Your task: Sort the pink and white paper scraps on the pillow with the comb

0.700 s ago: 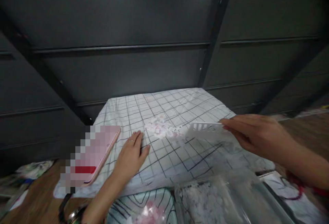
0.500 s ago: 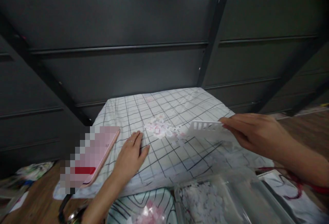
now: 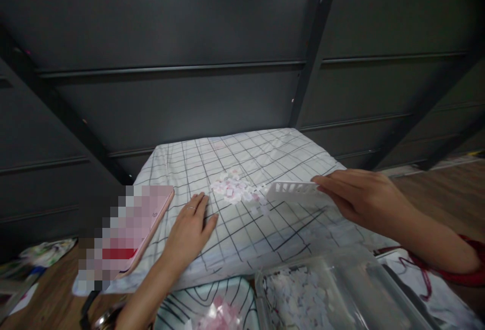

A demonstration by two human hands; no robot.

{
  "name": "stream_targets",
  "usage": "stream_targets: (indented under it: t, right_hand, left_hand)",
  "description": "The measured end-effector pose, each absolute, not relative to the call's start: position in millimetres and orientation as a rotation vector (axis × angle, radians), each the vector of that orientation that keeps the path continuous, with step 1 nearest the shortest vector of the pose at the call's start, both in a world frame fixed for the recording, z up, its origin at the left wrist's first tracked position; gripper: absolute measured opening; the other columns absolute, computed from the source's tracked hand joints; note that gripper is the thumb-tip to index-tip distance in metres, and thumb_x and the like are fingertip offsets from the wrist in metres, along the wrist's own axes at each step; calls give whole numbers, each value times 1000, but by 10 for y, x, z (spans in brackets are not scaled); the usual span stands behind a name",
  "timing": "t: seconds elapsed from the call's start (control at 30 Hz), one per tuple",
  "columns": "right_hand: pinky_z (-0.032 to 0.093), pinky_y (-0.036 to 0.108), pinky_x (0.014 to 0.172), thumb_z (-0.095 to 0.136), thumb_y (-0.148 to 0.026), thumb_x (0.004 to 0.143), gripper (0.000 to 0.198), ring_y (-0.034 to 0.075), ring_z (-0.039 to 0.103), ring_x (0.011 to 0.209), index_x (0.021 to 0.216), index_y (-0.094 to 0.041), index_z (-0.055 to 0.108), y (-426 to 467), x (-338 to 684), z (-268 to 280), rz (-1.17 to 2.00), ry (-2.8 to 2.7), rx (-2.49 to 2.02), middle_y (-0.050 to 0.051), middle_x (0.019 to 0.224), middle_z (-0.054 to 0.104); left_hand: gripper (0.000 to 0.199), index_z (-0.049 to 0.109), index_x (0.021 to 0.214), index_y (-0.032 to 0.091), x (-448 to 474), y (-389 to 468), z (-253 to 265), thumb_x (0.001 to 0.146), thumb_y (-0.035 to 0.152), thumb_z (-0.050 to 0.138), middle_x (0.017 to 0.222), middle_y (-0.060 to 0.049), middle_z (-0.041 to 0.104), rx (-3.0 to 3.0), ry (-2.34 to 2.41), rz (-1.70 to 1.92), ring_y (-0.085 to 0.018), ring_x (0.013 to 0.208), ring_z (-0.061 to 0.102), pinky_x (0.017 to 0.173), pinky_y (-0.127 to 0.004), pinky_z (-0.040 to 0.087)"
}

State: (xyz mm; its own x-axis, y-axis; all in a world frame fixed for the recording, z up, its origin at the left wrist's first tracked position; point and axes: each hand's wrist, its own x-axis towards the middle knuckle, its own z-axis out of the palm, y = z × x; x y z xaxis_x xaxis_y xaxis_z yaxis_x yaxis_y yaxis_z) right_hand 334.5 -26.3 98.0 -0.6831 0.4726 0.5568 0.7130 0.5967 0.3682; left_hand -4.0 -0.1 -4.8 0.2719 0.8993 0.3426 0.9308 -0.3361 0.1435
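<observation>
My right hand [image 3: 352,193] pinches the right end of a flat white plastic piece with a row of slots [image 3: 290,188]. Its left end reaches the edge of a loose heap of small white and pale pink pieces [image 3: 231,188], which look like paper or petals. Left of that heap, my left hand [image 3: 193,221] lies flat on the white checked cloth [image 3: 250,239], fingers stretched out, holding nothing. A ring shows on one finger.
A pink phone [image 3: 151,224], partly pixelated, lies at the left edge. In front stand a clear plastic box [image 3: 341,279] with pale scraps and a striped tray [image 3: 178,304] holding a pink bundle [image 3: 222,315]. Dark panels [image 3: 182,102] rise behind.
My right hand has shifted slightly left with the slotted white piece, bringing it closer to the heap. My left hand stays flat on the cloth.
</observation>
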Motion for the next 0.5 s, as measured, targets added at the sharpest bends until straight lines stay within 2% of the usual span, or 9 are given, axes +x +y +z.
stream_targets:
  t: [0.2, 0.33, 0.5]
  right_hand:
    - [42, 29, 55, 43, -10, 85, 16, 15, 56, 60, 93, -12, 56, -295, 3332, 961, -756, -2395, -910, 3, 67, 61]
    - [38, 28, 49, 40, -5, 82, 19, 14, 50, 53, 91, -12, 56, -322, 3289, 962, -746, -2435, -832, 1, 60, 55]
    - [38, 29, 50, 39, -4, 83, 21, 15, 51, 55, 92, -13, 56, -376, 3241, 974, -791, -2417, -767, 4, 65, 59]
  left_hand:
    - [51, 49, 124, 9, -43, 1, -53, 89, 43, 37, 134, -16, 47, -2441, -1766, -553, -29, 125, 42, 103, -45, 36]
    - [51, 50, 124, 8, -39, -2, -39, 89, 43, 37, 134, -16, 47, -2439, -1773, -552, -29, 125, 42, 103, -44, 36]
    - [51, 49, 124, 6, -36, 0, -33, 89, 42, 38, 134, -18, 47, -2456, -1755, -540, -30, 125, 42, 103, -45, 36]
